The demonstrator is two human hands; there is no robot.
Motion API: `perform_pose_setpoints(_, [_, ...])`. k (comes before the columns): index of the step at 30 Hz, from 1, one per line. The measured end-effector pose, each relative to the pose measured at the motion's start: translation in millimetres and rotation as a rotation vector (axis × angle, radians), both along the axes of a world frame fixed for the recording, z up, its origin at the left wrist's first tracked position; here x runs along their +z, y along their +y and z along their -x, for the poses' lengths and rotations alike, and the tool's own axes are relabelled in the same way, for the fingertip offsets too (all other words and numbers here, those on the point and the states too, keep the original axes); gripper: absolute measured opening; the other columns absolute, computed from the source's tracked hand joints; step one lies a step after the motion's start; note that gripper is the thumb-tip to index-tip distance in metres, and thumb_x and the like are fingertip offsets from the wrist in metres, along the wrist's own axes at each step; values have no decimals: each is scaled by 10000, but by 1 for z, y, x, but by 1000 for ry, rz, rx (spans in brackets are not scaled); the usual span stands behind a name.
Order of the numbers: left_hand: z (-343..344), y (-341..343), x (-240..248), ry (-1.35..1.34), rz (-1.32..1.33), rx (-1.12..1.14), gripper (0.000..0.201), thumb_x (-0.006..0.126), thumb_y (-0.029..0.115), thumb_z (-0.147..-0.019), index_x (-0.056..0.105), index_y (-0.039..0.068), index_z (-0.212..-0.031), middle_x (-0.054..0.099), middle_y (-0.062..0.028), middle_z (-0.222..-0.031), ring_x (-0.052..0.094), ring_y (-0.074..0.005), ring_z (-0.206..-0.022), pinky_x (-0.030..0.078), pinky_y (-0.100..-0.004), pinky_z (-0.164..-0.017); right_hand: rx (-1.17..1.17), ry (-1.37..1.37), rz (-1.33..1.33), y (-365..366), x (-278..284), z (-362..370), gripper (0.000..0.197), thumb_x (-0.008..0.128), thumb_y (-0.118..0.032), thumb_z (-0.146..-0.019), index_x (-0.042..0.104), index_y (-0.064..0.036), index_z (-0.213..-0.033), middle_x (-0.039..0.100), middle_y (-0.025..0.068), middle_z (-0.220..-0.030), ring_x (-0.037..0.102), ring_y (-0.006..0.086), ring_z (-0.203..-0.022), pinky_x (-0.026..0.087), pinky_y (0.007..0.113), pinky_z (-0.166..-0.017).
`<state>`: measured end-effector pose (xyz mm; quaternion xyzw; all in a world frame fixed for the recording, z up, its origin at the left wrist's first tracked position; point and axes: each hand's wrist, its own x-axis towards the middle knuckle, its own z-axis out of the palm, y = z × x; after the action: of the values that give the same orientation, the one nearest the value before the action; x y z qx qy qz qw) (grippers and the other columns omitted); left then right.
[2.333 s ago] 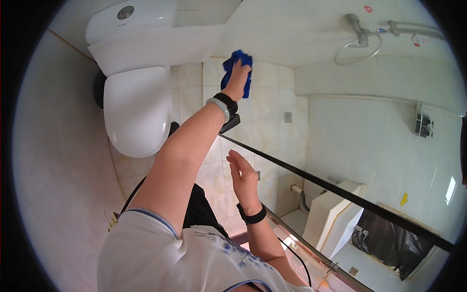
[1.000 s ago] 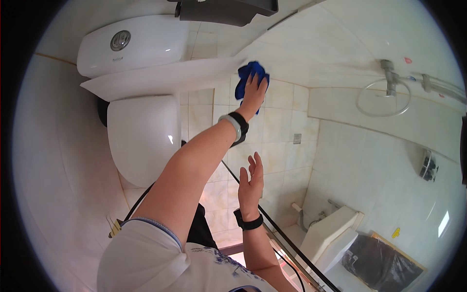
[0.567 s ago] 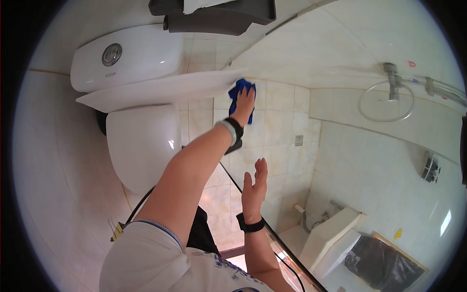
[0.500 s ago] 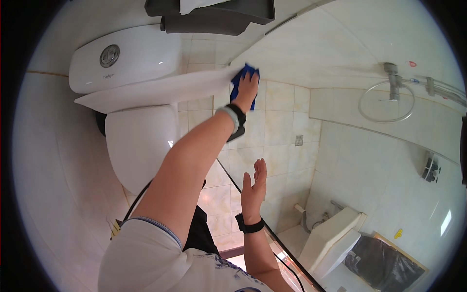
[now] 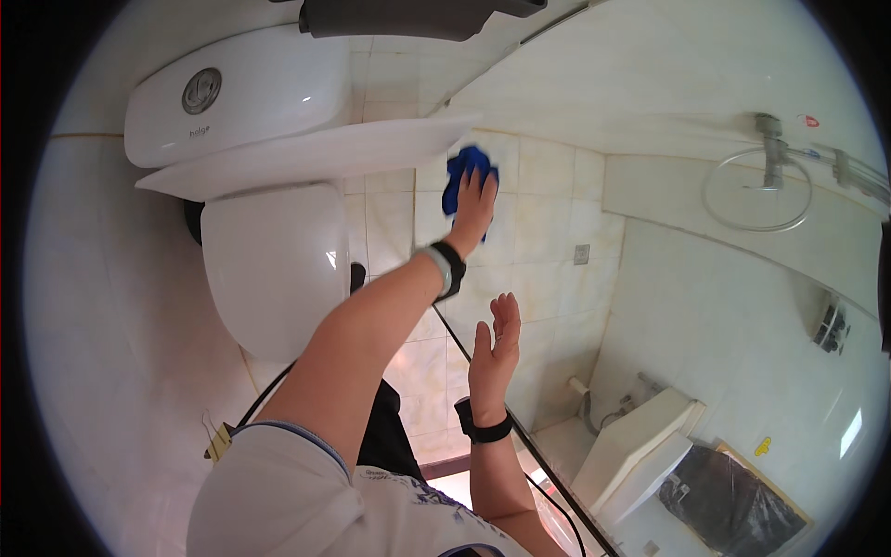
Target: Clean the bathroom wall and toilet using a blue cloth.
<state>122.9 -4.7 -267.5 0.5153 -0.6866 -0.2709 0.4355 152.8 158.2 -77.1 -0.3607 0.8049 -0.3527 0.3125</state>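
Wiping, I judge: my left hand (image 5: 475, 213) grips the blue cloth (image 5: 471, 160), fingers part-spread; right hand (image 5: 494, 364) extended, empty; next calls for steady pressure

The left hand (image 5: 475, 206) covers part of a blue cloth (image 5: 460, 174); its thumb cannot be made out, and hand and cloth look slightly blurred. The top edge cuts off a dark grey holder (image 5: 399, 17). A white toilet (image 5: 274, 265) hides most of a dark object (image 5: 193, 221) at its left. The right forearm (image 5: 497, 478) runs out of view below. Items on a small wall rack (image 5: 829, 325) are too tiny to identify.
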Motion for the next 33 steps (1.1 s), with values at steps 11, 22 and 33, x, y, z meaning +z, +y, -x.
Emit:
perform_pose_setpoints(11, [-44,237,-21,51,-871,-350,535,404,-39,-814,241,-52,-1323,296,-374,-1304,292,-509,-1232,273,-504,-1039,15,-8,-49,22,2,-5,497,466,60,-864,336,3,-1340,439,163,-1330,460,251,-1214,359,333,-998])
perform_pose_setpoints(22, [-23,-10,-58,19,-213,-81,391,400,-27,-826,393,-18,-1216,417,-327,-1216,409,-452,-1153,368,-469,-968,50,-51,-39,34,1,-11,497,459,89,-855,341,11,-1331,441,163,-1318,459,248,-1212,354,343,-1005])
perform_pose_setpoints(33, [-17,60,-110,-70,-134,-32,374,426,-3,-806,420,-32,-1178,469,-311,-1166,453,-447,-1094,383,-493,-920,51,-94,-76,47,-19,-9,501,448,112,-847,343,7,-1326,448,155,-1301,466,247,-1200,354,342,-1003])
